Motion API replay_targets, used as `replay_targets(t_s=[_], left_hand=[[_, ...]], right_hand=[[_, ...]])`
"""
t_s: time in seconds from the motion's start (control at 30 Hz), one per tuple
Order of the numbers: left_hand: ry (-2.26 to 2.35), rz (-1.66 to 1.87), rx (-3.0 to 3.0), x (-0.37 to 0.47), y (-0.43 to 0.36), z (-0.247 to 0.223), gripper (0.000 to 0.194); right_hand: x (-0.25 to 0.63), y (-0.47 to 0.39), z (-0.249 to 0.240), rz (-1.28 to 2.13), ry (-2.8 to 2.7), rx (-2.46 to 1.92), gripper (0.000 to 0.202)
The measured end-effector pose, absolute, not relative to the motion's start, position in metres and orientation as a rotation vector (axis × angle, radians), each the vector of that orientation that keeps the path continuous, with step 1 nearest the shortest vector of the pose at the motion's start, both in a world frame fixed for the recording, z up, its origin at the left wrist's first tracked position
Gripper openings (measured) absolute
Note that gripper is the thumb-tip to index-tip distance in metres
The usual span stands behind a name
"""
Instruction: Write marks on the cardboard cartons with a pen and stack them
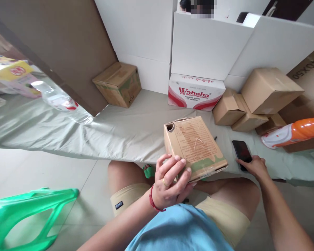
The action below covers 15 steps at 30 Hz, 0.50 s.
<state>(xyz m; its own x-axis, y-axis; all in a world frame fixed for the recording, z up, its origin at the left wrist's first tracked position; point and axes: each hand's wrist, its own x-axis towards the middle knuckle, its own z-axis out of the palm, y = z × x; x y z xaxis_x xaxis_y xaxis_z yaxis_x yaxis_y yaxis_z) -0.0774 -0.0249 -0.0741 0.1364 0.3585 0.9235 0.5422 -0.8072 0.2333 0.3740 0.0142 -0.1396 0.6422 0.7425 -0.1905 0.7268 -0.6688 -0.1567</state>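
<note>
A brown cardboard box with printed text and a torn hole at one corner sits at the near edge of the cloth-covered table. My left hand, wearing a ring and a red bracelet, curls round its near left corner, fingers on the printed face and thumb side underneath. To the right, a black smartphone lies on the cloth. My right hand grips its near right end, thumb on one side and fingers on the other. Just beyond the box, a small dark thin object is partly hidden.
A white Wahaha carton stands at the back against white panels, with several brown boxes stacked right of it. An orange-and-white bottle lies far right. At left are another brown box, a clear water bottle and a green stool.
</note>
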Motion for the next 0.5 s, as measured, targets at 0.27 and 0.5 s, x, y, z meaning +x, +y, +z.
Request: replay_targets(t_s=[0.27, 0.5], left_hand=[[-0.840, -1.783, -2.182, -0.069, -0.018, -0.083, 0.016], [-0.869, -1.783, -2.189, -0.065, -0.019, -0.085, 0.030]], right_hand=[[0.320, -0.006, -0.072, 0.466, -1.092, -2.402, 0.092], [0.177, -0.044, 0.033, 0.693, -1.335, -1.558, 0.080]])
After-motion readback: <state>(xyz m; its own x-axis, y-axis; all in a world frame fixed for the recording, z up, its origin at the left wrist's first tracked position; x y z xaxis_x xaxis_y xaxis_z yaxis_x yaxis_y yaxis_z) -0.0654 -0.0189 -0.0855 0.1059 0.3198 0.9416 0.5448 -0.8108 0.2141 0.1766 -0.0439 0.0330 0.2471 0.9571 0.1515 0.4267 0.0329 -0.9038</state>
